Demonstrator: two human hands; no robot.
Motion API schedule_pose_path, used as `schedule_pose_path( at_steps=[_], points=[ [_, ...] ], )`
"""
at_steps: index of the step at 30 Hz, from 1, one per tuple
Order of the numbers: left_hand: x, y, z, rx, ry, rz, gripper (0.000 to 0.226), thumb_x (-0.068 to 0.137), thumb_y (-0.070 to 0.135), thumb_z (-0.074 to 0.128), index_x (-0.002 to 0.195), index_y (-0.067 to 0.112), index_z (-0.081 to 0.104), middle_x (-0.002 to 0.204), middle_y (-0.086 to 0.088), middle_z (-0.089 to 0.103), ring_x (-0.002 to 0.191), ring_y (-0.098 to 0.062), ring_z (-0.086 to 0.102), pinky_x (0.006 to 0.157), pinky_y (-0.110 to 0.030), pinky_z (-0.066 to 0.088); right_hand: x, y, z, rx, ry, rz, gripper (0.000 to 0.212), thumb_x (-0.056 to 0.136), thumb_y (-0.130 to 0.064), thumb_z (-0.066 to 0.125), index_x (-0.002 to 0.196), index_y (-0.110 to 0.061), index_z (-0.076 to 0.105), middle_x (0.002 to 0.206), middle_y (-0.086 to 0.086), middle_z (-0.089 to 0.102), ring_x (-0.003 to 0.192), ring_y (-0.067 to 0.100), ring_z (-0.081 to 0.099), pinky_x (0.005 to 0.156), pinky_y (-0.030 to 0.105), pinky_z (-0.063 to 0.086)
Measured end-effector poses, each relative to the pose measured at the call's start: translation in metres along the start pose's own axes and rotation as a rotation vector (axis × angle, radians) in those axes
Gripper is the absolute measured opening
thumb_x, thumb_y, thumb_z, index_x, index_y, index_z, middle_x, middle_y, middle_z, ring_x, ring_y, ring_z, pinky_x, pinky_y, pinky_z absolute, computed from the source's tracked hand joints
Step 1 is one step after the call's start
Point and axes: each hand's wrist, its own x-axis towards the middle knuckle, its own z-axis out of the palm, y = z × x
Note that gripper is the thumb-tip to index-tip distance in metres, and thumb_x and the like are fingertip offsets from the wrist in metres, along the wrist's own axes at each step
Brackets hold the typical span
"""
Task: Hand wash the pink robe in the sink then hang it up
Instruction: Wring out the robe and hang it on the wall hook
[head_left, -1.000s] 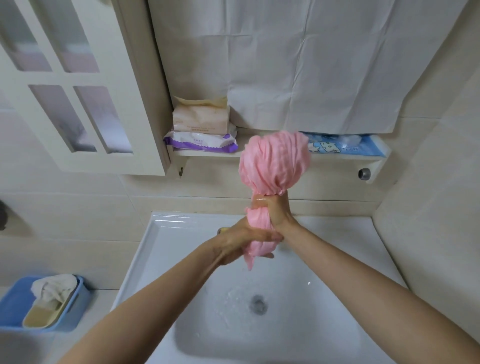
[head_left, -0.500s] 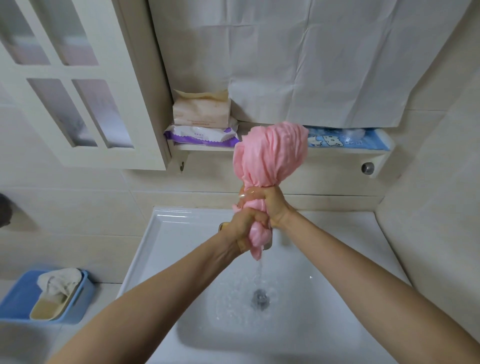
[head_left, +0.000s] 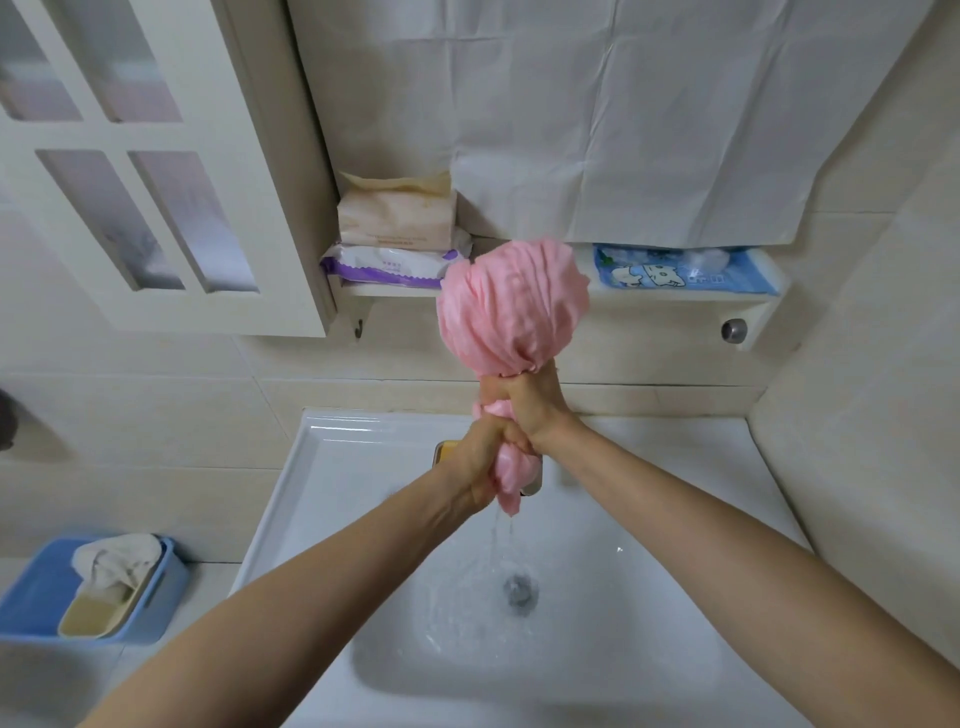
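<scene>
My left hand (head_left: 478, 467) and right hand (head_left: 530, 405) swallow the neck of the pink robe (head_left: 511, 306), so I cannot see how it twists inside my fists. Behind them, at twelve o'clock of the sink (head_left: 332, 467), only a yellow sliver (head_left: 447, 451) and a bit of metal (head_left: 532, 487) peep out, and I cannot tell what they belong to. My forearms run off the frame at five and seven o'clock. The cabinet door (head_left: 218, 130) at ten o'clock is cut by the top and left edges, and its frosted panes blur whatever is inside. A dark object (head_left: 6, 421) at nine is mostly out of frame. The blue pack (head_left: 675, 273) at two o'clock is part-covered by the white sheet (head_left: 623, 130) and the robe. The print on the wipes pack (head_left: 395, 265) is too small to read.
</scene>
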Motion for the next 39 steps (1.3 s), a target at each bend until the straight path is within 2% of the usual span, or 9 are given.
schedule_pose_path(
  at_steps=[4, 8, 11, 14, 20, 23, 28, 31, 39],
  points=[
    [-0.004, 0.003, -0.017, 0.272, -0.195, 0.090, 0.043, 0.058, 0.017, 0.065, 0.094, -0.003, 0.053, 0.078, -0.015, 0.063, 0.075, -0.023, 0.060, 0.057, -0.024, 0.048, 0.003, 0.000, -0.007, -0.109, -0.035, -0.030, 0.020, 0.060, 0.000, 0.062, 0.078, -0.005, 0.055, 0.073, 0.008, 0.054, 0.067, 0.016, 0.052, 0.058, 0.016, 0.046],
    [0.002, 0.014, -0.033, 0.324, -0.175, 0.235, 0.112, 0.053, 0.018, 0.085, 0.137, 0.027, 0.011, 0.129, -0.006, 0.047, 0.114, -0.019, 0.057, 0.092, -0.037, 0.052, 0.007, 0.010, -0.019, -0.017, -0.098, 0.080, 0.025, 0.059, 0.014, 0.062, 0.070, -0.007, 0.052, 0.058, 0.006, 0.056, 0.063, 0.022, 0.061, 0.060, 0.030, 0.052],
    [0.000, 0.019, -0.022, 0.268, -0.104, 0.353, 0.104, 0.050, 0.014, 0.083, 0.134, 0.016, 0.021, 0.119, -0.005, 0.055, 0.106, -0.017, 0.062, 0.086, -0.034, 0.055, 0.009, 0.020, -0.021, 0.061, -0.156, 0.132, 0.017, 0.063, 0.005, 0.065, 0.076, -0.004, 0.057, 0.066, 0.007, 0.061, 0.071, 0.021, 0.065, 0.070, 0.034, 0.053],
    [0.005, 0.017, -0.015, 0.217, -0.058, 0.420, 0.095, 0.052, 0.012, 0.081, 0.130, 0.011, 0.029, 0.121, -0.008, 0.055, 0.112, -0.017, 0.059, 0.091, -0.030, 0.052, 0.010, 0.016, -0.019, 0.214, -0.239, 0.208, 0.056, 0.058, -0.022, 0.087, 0.103, 0.001, 0.063, 0.097, 0.012, 0.067, 0.097, 0.026, 0.066, 0.098, 0.040, 0.047],
    [0.003, 0.021, -0.023, 0.362, -0.091, 0.386, 0.032, 0.068, 0.010, 0.079, 0.097, 0.009, 0.064, 0.095, -0.010, 0.070, 0.088, -0.018, 0.068, 0.077, -0.026, 0.052, 0.023, -0.006, -0.031, -0.525, -0.223, 0.099, 0.111, 0.045, -0.052, 0.088, 0.133, -0.005, 0.040, 0.105, 0.002, 0.057, 0.097, 0.011, 0.058, 0.084, 0.016, 0.050],
    [0.005, 0.024, -0.021, 0.185, -0.008, 0.413, 0.041, 0.063, 0.014, 0.073, 0.102, 0.006, 0.062, 0.097, -0.015, 0.069, 0.091, -0.028, 0.068, 0.084, -0.040, 0.054, 0.012, -0.010, -0.039, -0.228, -0.351, 0.190, 0.079, 0.055, -0.027, 0.086, 0.124, -0.007, 0.051, 0.083, -0.004, 0.059, 0.074, -0.002, 0.061, 0.061, 0.008, 0.047],
    [-0.002, 0.039, -0.014, 0.116, 0.127, 0.544, 0.020, 0.071, 0.014, 0.074, 0.088, 0.009, 0.064, 0.077, -0.006, 0.067, 0.075, -0.017, 0.067, 0.071, -0.030, 0.054, -0.018, 0.024, -0.045, 0.283, -0.610, 0.625, 0.099, 0.057, -0.070, 0.074, 0.135, -0.016, 0.045, 0.133, 0.021, 0.054, 0.117, 0.044, 0.055, 0.083, 0.062, 0.046],
    [-0.005, 0.038, -0.013, 0.154, 0.118, 0.584, 0.041, 0.066, 0.025, 0.077, 0.098, 0.003, 0.064, 0.090, -0.012, 0.070, 0.085, -0.022, 0.069, 0.077, -0.034, 0.056, -0.025, 0.026, -0.039, 0.476, -0.719, 0.787, 0.110, 0.059, -0.077, 0.059, 0.141, -0.006, 0.038, 0.140, 0.029, 0.042, 0.128, 0.049, 0.041, 0.093, 0.069, 0.039],
    [-0.011, 0.050, -0.012, 0.344, 0.156, 0.656, 0.024, 0.062, 0.029, 0.070, 0.084, 0.026, 0.059, 0.088, 0.000, 0.067, 0.084, -0.013, 0.065, 0.076, -0.026, 0.052, -0.029, 0.015, -0.038, 0.877, -0.492, 0.515, 0.113, 0.054, -0.063, 0.073, 0.142, -0.002, 0.037, 0.142, 0.026, 0.043, 0.126, 0.045, 0.046, 0.092, 0.060, 0.046]
  ],
)
